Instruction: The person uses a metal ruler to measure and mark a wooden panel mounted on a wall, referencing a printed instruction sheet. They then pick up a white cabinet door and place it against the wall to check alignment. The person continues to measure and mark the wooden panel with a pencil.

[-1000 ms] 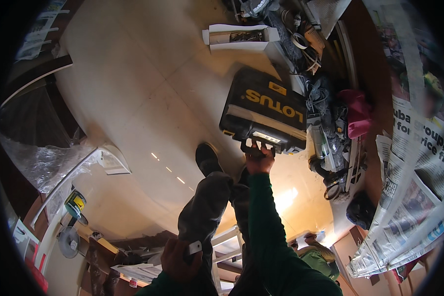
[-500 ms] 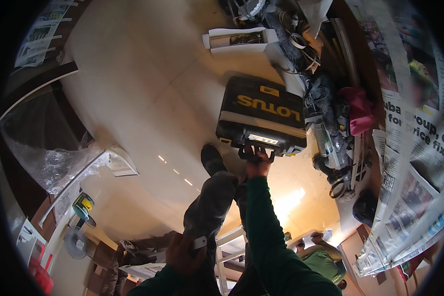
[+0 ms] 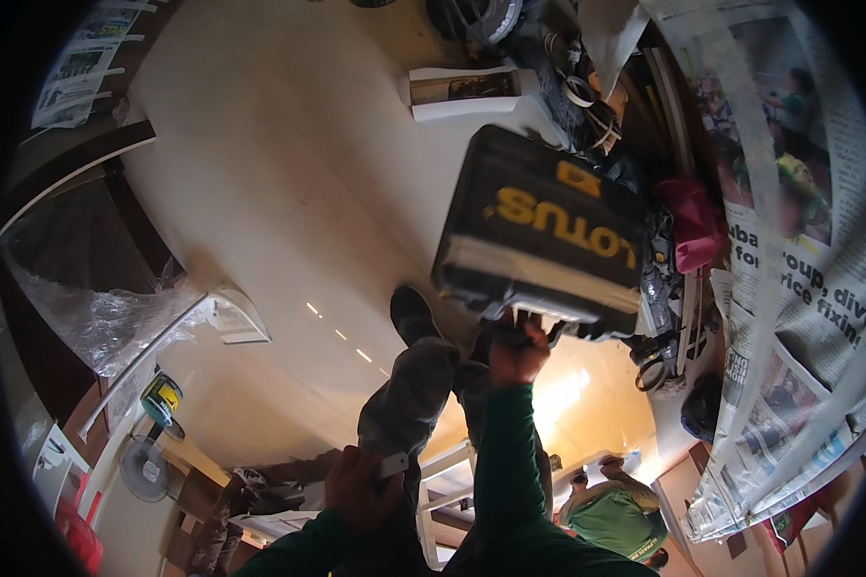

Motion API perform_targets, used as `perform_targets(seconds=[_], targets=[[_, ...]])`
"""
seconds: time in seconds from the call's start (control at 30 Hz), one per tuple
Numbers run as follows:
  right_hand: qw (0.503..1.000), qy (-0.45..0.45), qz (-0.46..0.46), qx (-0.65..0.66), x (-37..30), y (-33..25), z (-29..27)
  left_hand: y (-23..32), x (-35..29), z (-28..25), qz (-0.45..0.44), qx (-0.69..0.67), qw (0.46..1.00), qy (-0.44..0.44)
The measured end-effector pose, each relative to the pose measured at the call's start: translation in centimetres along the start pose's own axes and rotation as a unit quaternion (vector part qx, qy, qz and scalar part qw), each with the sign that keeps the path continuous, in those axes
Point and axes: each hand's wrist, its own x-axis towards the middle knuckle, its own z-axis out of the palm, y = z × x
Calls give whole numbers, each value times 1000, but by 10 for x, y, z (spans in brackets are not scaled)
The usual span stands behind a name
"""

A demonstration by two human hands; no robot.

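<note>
With only the right hand [image 3: 518, 360] gripping it, the black case [image 3: 548, 216] could swing right into the pink bundle [image 3: 695, 226], while the left hand [image 3: 359, 489] clasps a pale strip [image 3: 394, 465]

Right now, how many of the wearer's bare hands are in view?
2: the bare right hand, gripping the black boxy hard case with yellow markings; the bare left hand, lower in the picture and leftward, holding a small flat pale-grey piece.

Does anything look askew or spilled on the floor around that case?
No spill shows. The cords and tools beside the open white box look untidy, lying jumbled together in a heap. The black case in the right hand is too blurred to judge for fine damage.
</note>
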Motion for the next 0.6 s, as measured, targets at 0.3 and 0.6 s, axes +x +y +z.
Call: perform_targets(seconds=[0.3, 0.6], targets=[[977, -146, -138, 75, 285, -70, 68, 6, 38, -27, 24, 25, 996, 85], [993, 30, -1, -110, 347, -25, 158, 5, 66, -41, 39, 26, 990, 129]])
